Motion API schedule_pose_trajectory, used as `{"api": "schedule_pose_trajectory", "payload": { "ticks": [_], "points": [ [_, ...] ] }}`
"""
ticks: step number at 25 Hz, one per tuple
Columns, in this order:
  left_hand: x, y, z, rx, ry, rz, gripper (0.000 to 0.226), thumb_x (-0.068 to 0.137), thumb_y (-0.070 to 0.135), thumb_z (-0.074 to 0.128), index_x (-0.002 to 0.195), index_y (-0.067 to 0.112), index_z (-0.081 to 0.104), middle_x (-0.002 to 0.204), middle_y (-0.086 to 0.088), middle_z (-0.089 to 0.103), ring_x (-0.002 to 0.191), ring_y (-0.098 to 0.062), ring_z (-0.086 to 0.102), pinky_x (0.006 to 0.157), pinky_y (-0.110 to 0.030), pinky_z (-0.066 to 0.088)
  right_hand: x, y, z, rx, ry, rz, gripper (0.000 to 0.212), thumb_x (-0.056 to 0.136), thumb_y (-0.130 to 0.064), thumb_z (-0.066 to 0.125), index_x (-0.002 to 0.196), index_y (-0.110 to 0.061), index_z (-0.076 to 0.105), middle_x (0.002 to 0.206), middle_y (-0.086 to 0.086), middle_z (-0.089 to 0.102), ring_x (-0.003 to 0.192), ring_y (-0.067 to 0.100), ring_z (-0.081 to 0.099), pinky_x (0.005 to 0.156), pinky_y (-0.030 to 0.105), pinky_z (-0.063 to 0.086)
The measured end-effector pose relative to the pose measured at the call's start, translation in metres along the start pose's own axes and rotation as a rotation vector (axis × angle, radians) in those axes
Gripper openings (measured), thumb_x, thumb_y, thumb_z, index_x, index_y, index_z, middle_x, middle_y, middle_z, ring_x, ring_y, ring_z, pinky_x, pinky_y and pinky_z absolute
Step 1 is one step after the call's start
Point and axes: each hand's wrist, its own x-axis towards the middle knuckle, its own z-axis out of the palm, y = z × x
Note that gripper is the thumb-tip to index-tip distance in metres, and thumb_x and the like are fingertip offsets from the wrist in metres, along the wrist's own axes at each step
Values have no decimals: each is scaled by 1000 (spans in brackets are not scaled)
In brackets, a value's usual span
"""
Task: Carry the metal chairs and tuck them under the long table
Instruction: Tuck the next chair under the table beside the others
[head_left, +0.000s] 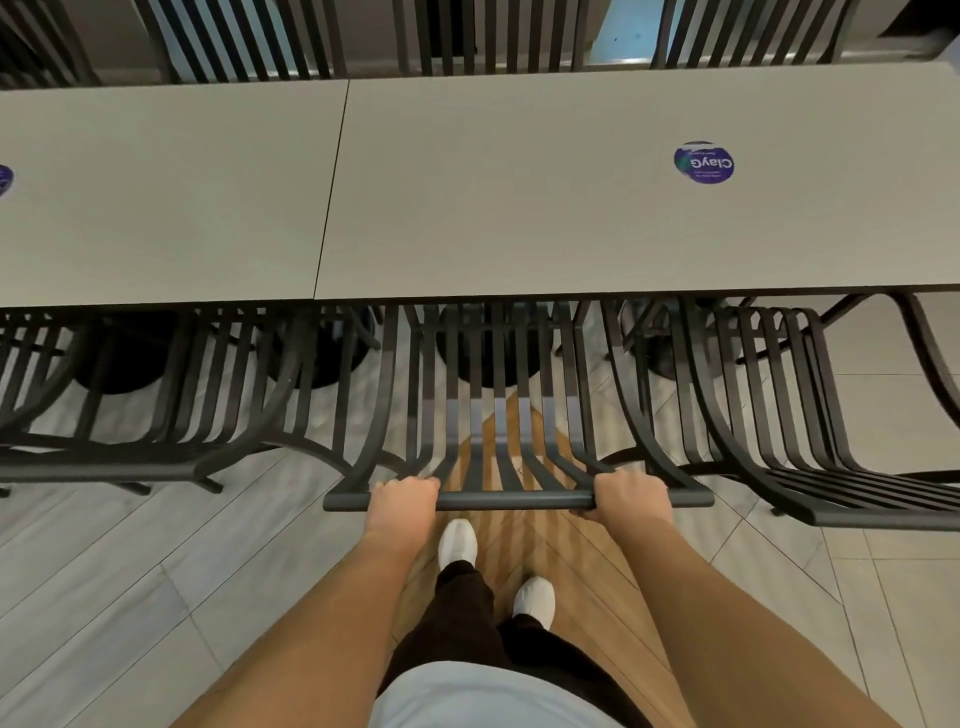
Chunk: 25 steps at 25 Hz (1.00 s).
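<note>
Slatted metal chair going under the long table, both hands on its top rail.

The long table (519, 182) spans 9 to 3 o'clock. The held chair (493, 395) sits at centre, seat partly under the edge and pointing to 12, top rail running 9 to 3. Neighbouring chairs at 9 (156, 405) and 3 (779, 415) look similarly placed; a last push seems left. Left hand (402, 498) and right hand (628, 493) curl their fingers around the rail.
</note>
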Motion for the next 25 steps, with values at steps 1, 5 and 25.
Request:
{"api": "schedule_pose_trajectory", "payload": {
  "ticks": [1,5,25],
  "points": [
    [3,-1,-2,4,8,1,35,103,9,51,132,27,57,115,0,68,109,-24,65,95,-39,46,3,0,-2,-2,6,-4,31,102,-50,55,110,-22,65,85,-4,53,80,17,56,69,30,42],
    [19,-9,-14,12,-4,-11,35,103,10,50,132,27,58,110,0,68,104,-24,66,91,-38,47,21,-2,-14,1,23,1,32,102,-51,57,111,-22,65,88,-3,55,93,19,65,71,31,44],
    [40,-26,-55,-308,-328,121,78,86,72,63,143,19,52,126,-5,65,114,-22,63,98,-38,52,33,-4,-38,261,-238,24,50,88,-64,68,116,-22,65,98,-2,65,93,18,64,90,39,56]
  ]
}}
